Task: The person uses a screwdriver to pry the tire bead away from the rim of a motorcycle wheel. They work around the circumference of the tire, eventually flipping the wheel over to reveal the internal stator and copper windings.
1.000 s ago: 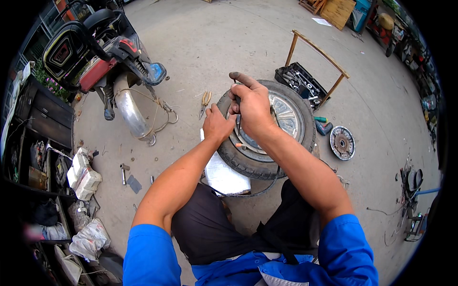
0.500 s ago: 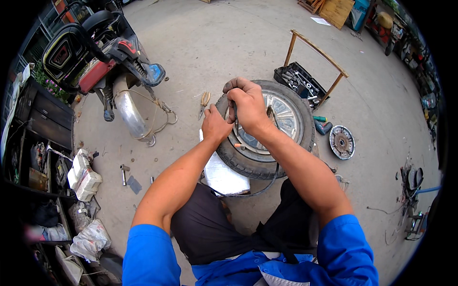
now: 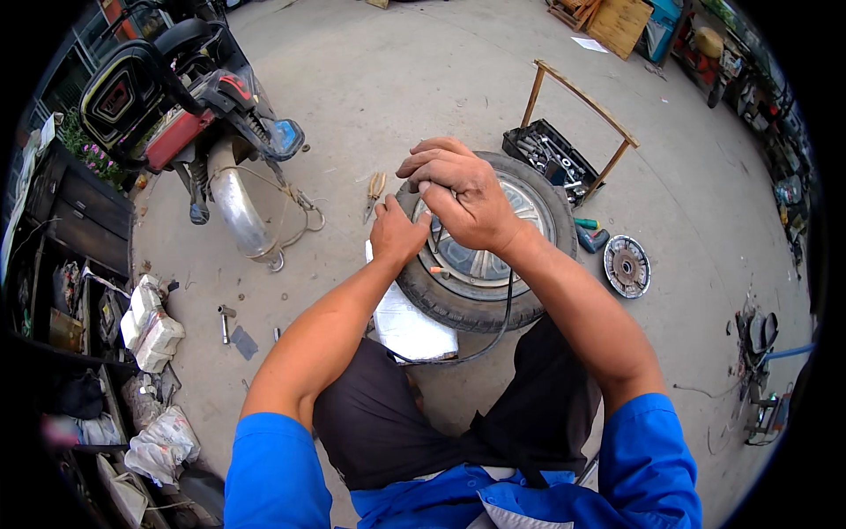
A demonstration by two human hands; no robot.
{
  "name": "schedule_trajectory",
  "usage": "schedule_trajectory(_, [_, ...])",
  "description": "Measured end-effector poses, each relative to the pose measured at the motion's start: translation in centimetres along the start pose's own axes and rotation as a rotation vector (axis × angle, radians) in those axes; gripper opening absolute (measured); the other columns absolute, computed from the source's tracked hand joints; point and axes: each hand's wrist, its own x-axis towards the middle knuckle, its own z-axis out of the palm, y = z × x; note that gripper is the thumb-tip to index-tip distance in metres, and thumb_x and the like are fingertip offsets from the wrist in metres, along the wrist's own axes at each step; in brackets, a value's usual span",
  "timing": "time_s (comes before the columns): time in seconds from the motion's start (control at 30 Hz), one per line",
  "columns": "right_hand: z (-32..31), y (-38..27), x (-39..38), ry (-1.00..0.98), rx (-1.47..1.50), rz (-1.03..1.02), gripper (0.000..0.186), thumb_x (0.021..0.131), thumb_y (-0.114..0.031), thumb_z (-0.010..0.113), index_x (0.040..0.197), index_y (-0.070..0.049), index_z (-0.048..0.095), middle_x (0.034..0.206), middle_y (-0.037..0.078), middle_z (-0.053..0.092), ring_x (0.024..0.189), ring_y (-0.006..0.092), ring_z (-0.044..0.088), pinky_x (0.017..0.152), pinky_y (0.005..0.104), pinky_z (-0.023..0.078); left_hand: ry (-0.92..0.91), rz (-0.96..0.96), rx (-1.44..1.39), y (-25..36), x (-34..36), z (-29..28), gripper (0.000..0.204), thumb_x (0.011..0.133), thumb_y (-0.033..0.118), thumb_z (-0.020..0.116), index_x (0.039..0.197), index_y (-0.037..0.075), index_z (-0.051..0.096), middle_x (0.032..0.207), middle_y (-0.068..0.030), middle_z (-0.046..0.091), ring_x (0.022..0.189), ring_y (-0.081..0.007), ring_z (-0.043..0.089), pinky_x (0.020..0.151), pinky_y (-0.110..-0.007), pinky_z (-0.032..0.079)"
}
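A wheel with a black tyre and a silver hub lies flat before my knees. At its left edge rests my left hand, fingers bent and thumb toward the rim. My right hand is above the wheel's left part, fingers curled over. A thin dark shaft shows below it, between the two hands; its upper end is hidden, so its kind is unclear. Near it is a small orange piece on the rim. A black cable loops off the wheel toward me.
Yellow-handled pliers lie left of the wheel. Behind it stands a black toolbox with a wooden handle frame. To the right are a dark blue power tool and a round metal plate. A scooter stands at far left.
My right hand has turned over and its fingers have spread somewhat, from a tight pinch to a looser curl. The left hand stays nearly in place.
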Motion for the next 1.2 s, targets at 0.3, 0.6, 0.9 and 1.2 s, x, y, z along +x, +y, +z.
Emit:
schedule_trajectory(0.3, [0.2,-0.5,-0.5,-0.160,-0.216,-0.227,0.041,0.082,-0.037,0.074,0.081,-0.001,0.056,0.101,0.015,0.056,0.100,0.0339,0.054,0.088,0.0415,0.047,0.029,0.133,0.060,-2.9,1.6,2.1,0.082,0.086,0.054,0.065,0.138,-0.004,0.037,0.133,-0.0260,0.050,0.116,-0.0410,0.061,0.093,-0.048,0.053])
schedule_trajectory(0.6, [0.3,-0.6,0.2,-0.166,-0.727,-0.081,0.015,0.076,-0.021,0.071,0.073,-0.007,0.069,0.078,0.009,0.061,0.082,0.0260,0.058,0.076,0.0380,0.042,0.002,0.061,0.078,-1.6,1.0,1.1,0.084,0.084,0.053,0.068,0.138,-0.003,0.038,0.137,-0.0272,0.048,0.119,-0.0432,0.059,0.098,-0.049,0.050])
schedule_trajectory(0.9, [1.7,-2.4,0.5,-0.177,-0.893,0.203,0.016,0.071,-0.020,0.067,0.075,-0.005,0.074,0.079,0.012,0.068,0.083,0.0265,0.064,0.078,0.0381,0.042,-0.011,0.067,0.081,-2.0,1.1,1.1,0.092,0.081,0.055,0.072,0.141,-0.004,0.036,0.139,-0.0276,0.046,0.121,-0.0428,0.058,0.099,-0.048,0.050])
schedule_trajectory(1.2, [0.7,-2.0,0.5,-0.235,-0.854,0.140,0.019,0.070,-0.023,0.071,0.068,-0.004,0.072,0.073,0.010,0.066,0.077,0.0283,0.064,0.070,0.0395,0.050,-0.035,-0.034,0.014,-0.4,0.2,0.0,0.083,0.084,0.054,0.067,0.137,-0.003,0.038,0.137,-0.0276,0.047,0.119,-0.0428,0.059,0.098,-0.049,0.050])
